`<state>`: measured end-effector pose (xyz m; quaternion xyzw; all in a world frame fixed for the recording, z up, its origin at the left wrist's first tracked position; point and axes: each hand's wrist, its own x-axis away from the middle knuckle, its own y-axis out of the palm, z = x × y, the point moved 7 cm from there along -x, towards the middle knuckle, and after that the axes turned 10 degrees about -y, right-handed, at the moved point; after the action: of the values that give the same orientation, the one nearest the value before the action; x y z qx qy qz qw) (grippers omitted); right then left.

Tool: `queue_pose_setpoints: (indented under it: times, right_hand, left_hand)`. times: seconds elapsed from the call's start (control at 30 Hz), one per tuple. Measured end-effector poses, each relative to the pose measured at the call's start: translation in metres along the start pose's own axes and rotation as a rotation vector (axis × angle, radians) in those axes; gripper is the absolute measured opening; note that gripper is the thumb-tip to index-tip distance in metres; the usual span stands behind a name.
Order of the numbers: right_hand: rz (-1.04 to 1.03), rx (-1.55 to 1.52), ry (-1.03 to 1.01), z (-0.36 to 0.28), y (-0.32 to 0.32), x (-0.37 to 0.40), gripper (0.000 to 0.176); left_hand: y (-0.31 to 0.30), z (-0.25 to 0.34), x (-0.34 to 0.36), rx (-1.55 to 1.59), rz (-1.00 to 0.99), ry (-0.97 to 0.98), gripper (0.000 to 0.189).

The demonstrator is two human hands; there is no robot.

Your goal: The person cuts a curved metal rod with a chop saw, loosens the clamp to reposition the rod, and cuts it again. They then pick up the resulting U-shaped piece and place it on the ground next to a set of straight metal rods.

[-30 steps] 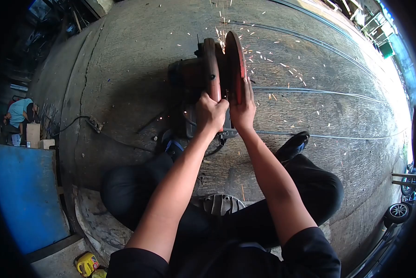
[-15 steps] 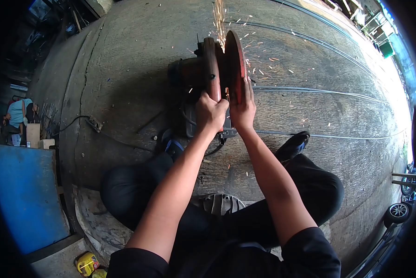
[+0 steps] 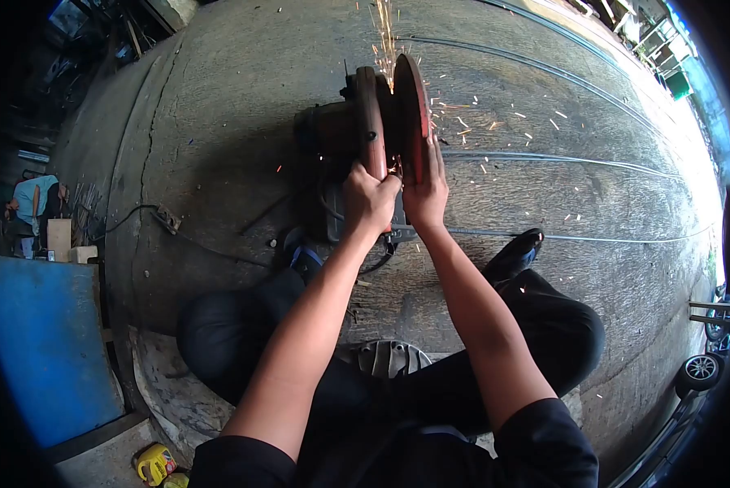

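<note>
Throwing sparks toward the far side, so likely under load, chop saw sits mid-scene on floor, left hand wrapped round its handle, right hand flat against red guard, fingers together

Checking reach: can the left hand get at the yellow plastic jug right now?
Probably not: the left hand is closed round the long red bar handle, and the yellow plastic jug lies well off to the side, past the bent left knee.
</note>
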<state>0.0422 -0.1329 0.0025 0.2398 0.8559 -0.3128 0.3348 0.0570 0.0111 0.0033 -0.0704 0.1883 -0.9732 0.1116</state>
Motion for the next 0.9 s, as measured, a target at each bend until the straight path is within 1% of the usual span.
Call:
queue_pose_setpoints:
  times: [0.2,0.27,0.4,0.47,0.6,0.8,0.9]
  right_hand:
    - [-0.003,-0.013,0.009,0.003,0.002,0.001,0.054]
    - [0.007,0.006,-0.008,0.001,0.001,0.001,0.055]
    - [0.003,-0.010,0.008,0.004,0.002,0.003,0.054]
    - [-0.002,-0.008,-0.008,0.003,0.001,0.003,0.055]
    - [-0.011,-0.020,0.032,0.003,0.002,0.003,0.056]
    - [0.018,-0.005,-0.003,0.003,0.001,0.003,0.053]
    - [0.016,0.000,0.001,0.003,0.001,0.003,0.053]
  left_hand:
    - [-0.001,0.005,0.003,0.043,0.000,-0.011,0.021]
    - [-0.002,0.007,0.006,0.046,-0.022,-0.085,0.020]
    - [-0.004,0.012,0.007,0.052,-0.028,-0.071,0.020]
    - [-0.006,0.019,0.012,0.068,-0.059,-0.138,0.020]
    - [-0.003,0.010,0.008,0.045,-0.040,-0.132,0.019]
    - [-0.006,0.014,0.009,0.031,-0.030,-0.104,0.022]
    - [-0.004,0.011,0.008,-0.006,-0.044,-0.136,0.022]
